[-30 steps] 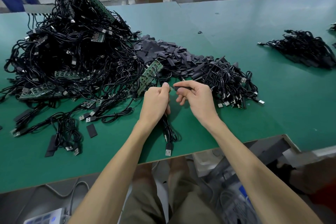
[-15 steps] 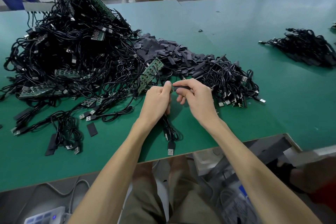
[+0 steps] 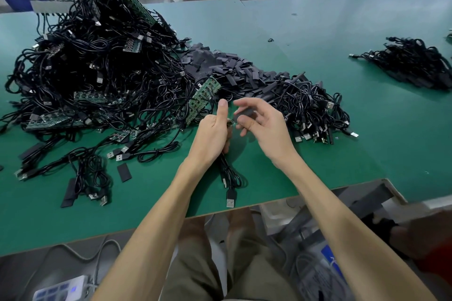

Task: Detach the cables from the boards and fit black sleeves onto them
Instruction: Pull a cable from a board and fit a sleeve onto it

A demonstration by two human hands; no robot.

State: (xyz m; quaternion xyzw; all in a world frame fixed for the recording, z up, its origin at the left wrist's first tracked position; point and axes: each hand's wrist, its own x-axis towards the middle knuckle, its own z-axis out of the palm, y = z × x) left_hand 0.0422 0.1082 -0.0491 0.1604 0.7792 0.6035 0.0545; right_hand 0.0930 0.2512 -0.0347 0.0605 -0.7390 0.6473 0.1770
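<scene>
Since a moment ago, the right hand (image 3: 265,127) has pulled up and away from the left hand (image 3: 211,133), and its fingers have spread. A dark, blurry bit sits between those fingers; I cannot tell if that grip is clamped on it. The left hand's grip is closed tight round a thin black cable with a silver plug (image 3: 231,176), thumb pointing up. The cable hangs down onto the green bench (image 3: 318,32), near the front edge. Just behind the hands lie a long green board (image 3: 201,100), a big heap of black cables (image 3: 97,76) and a pile of flat black sleeves (image 3: 220,61).
</scene>
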